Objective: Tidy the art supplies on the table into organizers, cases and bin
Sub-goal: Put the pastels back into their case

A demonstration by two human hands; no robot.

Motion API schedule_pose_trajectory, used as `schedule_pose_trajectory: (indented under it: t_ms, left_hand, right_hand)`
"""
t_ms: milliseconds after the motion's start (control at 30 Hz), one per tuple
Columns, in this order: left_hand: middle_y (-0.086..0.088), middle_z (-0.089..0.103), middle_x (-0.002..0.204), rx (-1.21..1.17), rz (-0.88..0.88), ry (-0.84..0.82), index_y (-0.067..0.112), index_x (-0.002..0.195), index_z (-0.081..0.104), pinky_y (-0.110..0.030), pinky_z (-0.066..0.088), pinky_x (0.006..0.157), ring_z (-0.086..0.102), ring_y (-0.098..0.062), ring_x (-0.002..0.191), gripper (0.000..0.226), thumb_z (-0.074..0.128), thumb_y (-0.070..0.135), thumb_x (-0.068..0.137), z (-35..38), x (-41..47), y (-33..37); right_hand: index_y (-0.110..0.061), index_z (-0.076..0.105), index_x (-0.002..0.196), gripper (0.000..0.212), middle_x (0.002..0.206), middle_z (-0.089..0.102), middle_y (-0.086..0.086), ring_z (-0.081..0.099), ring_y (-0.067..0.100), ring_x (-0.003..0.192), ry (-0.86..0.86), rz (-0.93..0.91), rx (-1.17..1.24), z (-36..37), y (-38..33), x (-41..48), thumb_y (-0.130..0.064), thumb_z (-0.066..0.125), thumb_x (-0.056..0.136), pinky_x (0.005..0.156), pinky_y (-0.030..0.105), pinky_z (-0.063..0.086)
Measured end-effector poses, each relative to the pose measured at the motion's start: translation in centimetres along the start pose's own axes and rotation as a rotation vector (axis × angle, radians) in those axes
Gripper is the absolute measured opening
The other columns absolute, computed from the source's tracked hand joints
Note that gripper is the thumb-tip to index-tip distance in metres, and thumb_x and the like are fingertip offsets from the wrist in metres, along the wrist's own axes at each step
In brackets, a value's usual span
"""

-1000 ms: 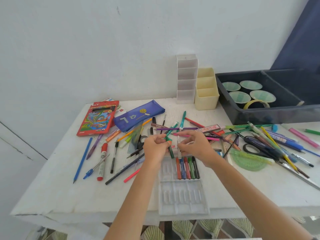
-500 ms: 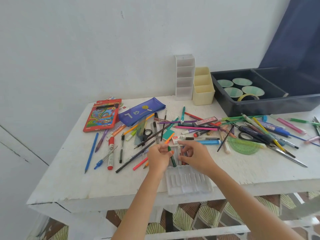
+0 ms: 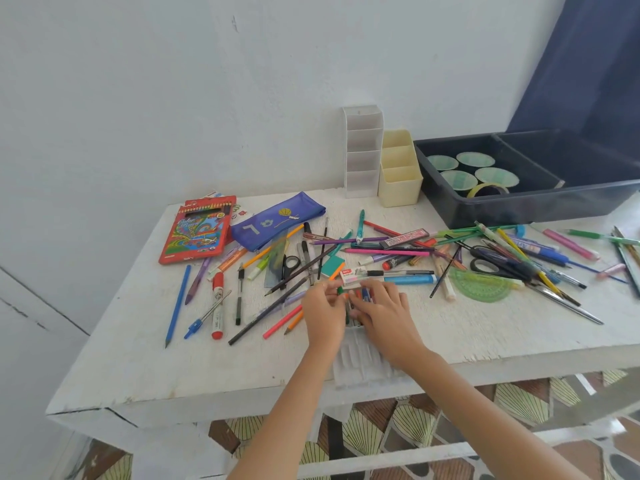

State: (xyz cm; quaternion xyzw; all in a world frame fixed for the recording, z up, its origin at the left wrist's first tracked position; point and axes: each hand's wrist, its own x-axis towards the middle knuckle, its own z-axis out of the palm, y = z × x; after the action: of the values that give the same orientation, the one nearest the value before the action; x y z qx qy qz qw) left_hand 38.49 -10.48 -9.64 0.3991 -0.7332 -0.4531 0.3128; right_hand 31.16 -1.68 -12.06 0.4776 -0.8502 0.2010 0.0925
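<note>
Few items done: some markers [image 3: 365,295] sit in the case [image 3: 360,367] at the tabletop [image 3: 138,358] front edge. Left hand [image 3: 323,308] pinches a green marker [image 3: 340,290] there; right hand [image 3: 382,308] lies on the row, grip unclear. Pens [image 3: 388,251] litter the rest; organizers [image 3: 362,161] look empty.

At the tabletop's [image 3: 138,358] front edge, a left hand [image 3: 323,311] pinches a green marker [image 3: 341,290] over a clear marker case [image 3: 360,368]; the right hand [image 3: 381,308] rests on its markers [image 3: 366,295], and loose pens [image 3: 388,251] cover the middle.
</note>
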Motion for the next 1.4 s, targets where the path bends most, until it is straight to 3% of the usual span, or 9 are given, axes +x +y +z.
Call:
schedule_pose_trajectory:
  t_ms: [133, 300, 433, 567, 700, 833, 1167, 1267, 1400]
  left_hand:
    - [-0.007, 0.06, 0.094, 0.13, 0.076, -0.015, 0.003, 0.101, 0.063, -0.013, 0.046, 0.07, 0.056, -0.011, 0.08, 0.014, 0.06, 0.0, 0.087, 0.4, -0.2, 0.0]
    - [-0.004, 0.059, 0.078, 0.31, 0.14, -0.104, 0.013, 0.078, 0.062, -0.029, 0.044, 0.064, 0.054, -0.014, 0.072, 0.018, 0.053, 0.004, 0.09, 0.7, -0.7, -0.5]
    - [-0.009, 0.063, 0.104, 0.255, 0.078, -0.142, 0.005, 0.107, 0.064, -0.031, 0.051, 0.085, 0.06, -0.02, 0.097, 0.02, 0.057, 0.002, 0.089, 0.5, -0.4, -1.4]
    - [-0.001, 0.048, 0.099, 0.309, 0.203, -0.129, 0.01, 0.093, 0.061, -0.01, 0.039, 0.071, 0.047, -0.012, 0.091, 0.019, 0.048, -0.003, 0.091, 0.5, -1.4, -0.9]
    - [-0.003, 0.036, 0.088, 0.354, 0.172, -0.053, 0.01, 0.088, 0.04, -0.022, 0.035, 0.061, 0.036, -0.014, 0.076, 0.009, 0.042, 0.004, 0.093, 0.7, -2.4, -0.2]
    - [0.002, 0.041, 0.11, 0.618, 0.15, -0.191, 0.014, 0.106, 0.054, -0.028, 0.033, 0.09, 0.037, -0.017, 0.106, 0.014, 0.048, 0.01, 0.095, -0.3, -1.8, 0.4]
    - [0.001, 0.043, 0.127, 0.958, 0.32, -0.171, 0.024, 0.111, 0.061, -0.029, 0.028, 0.096, 0.036, -0.02, 0.117, 0.021, 0.045, 0.023, 0.097, -1.1, -2.2, -0.2]
    - [0.0, 0.043, 0.13, 0.992, 0.326, -0.203, 0.024, 0.113, 0.06, -0.03, 0.028, 0.096, 0.036, -0.019, 0.118, 0.022, 0.046, 0.022, 0.097, -1.3, -2.0, -0.1]
    - [0.0, 0.042, 0.129, 0.938, 0.291, -0.215, 0.024, 0.121, 0.054, -0.034, 0.025, 0.095, 0.036, -0.02, 0.12, 0.025, 0.045, 0.017, 0.098, -1.3, -1.3, 0.9]
  right_hand:
    - [-0.02, 0.071, 0.103, 0.021, 0.123, 0.06, 0.008, 0.054, 0.031, 0.115, -0.037, -0.011, 0.052, 0.0, 0.2, -0.3, -0.02, 0.071, 0.081, 0.085, 0.043, 0.043]
    - [-0.023, 0.054, 0.132, 0.035, 0.15, 0.035, -0.002, 0.021, 0.018, 0.143, -0.126, 0.006, 0.096, -0.1, 0.1, -0.2, -0.027, 0.04, 0.1, 0.11, 0.031, 0.011]
    - [-0.025, 0.043, 0.14, 0.039, 0.154, 0.025, -0.006, 0.012, 0.013, 0.145, -0.158, -0.008, 0.121, -0.5, -0.1, -0.4, -0.026, 0.032, 0.102, 0.113, 0.026, 0.004]
    - [-0.023, 0.038, 0.142, 0.043, 0.155, 0.022, -0.006, 0.008, 0.012, 0.145, -0.178, -0.012, 0.11, -0.7, -0.1, -0.6, -0.027, 0.027, 0.101, 0.114, 0.025, 0.001]
    - [-0.024, 0.036, 0.143, 0.059, 0.155, 0.021, -0.005, 0.007, 0.012, 0.145, -0.209, -0.003, 0.095, -0.7, -0.2, -0.6, -0.034, 0.01, 0.091, 0.114, 0.024, 0.0]
    - [-0.023, 0.032, 0.145, 0.066, 0.156, 0.018, -0.004, 0.006, 0.015, 0.146, -0.237, -0.023, 0.081, -1.1, -0.1, -0.5, -0.034, 0.002, 0.087, 0.112, 0.022, -0.004]
    - [-0.014, 0.001, 0.151, 0.092, 0.158, -0.003, 0.003, -0.01, 0.02, 0.145, -0.371, -0.06, -0.06, -1.0, -0.7, -1.1, -0.056, -0.027, 0.074, 0.116, 0.041, -0.012]
    - [-0.012, 0.004, 0.151, 0.072, 0.158, -0.002, 0.006, -0.008, 0.021, 0.145, -0.388, -0.054, -0.006, -1.4, -0.5, -1.0, -0.051, -0.01, 0.091, 0.114, 0.036, -0.014]
    - [-0.015, 0.027, 0.147, 0.045, 0.154, 0.022, -0.003, 0.01, 0.007, 0.142, -0.276, 0.134, 0.554, -3.6, 0.1, -1.0, -0.019, 0.027, 0.102, 0.112, 0.019, -0.006]
